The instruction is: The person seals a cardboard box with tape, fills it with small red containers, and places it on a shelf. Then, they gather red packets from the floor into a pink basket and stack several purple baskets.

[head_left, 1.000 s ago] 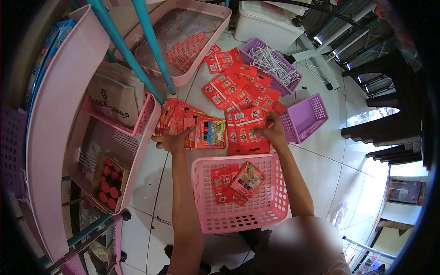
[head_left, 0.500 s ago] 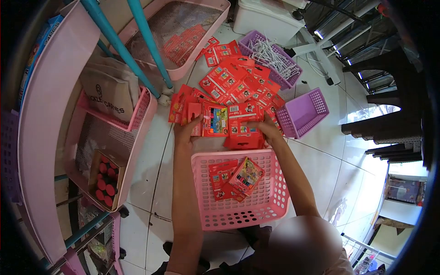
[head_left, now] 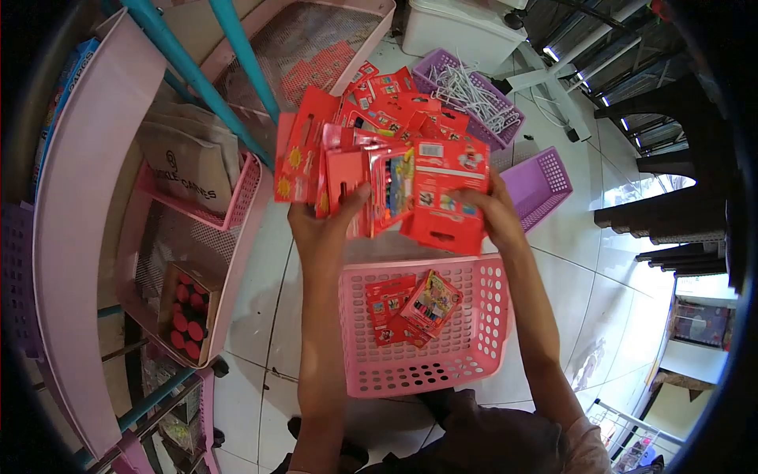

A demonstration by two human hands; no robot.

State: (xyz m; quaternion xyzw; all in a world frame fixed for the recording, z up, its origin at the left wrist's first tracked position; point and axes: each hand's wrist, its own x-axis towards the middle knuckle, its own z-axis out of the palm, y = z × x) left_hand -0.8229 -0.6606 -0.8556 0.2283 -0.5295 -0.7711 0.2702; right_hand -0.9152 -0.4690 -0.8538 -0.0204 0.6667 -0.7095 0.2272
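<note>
Head view: left hand (head_left: 317, 235) and right hand (head_left: 497, 213) clasp bunched red packs (head_left: 450, 174) at the pink basket's (head_left: 483, 347) twelve o'clock. They seem light, slick, bendable; best squeezed at opposite outer edges.

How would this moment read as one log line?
left-hand grip: holding red packets | right-hand grip: holding red packets | pink basket: more packets inside

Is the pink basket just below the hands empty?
No: red packets lie inside the pink basket, on its floor.
</note>
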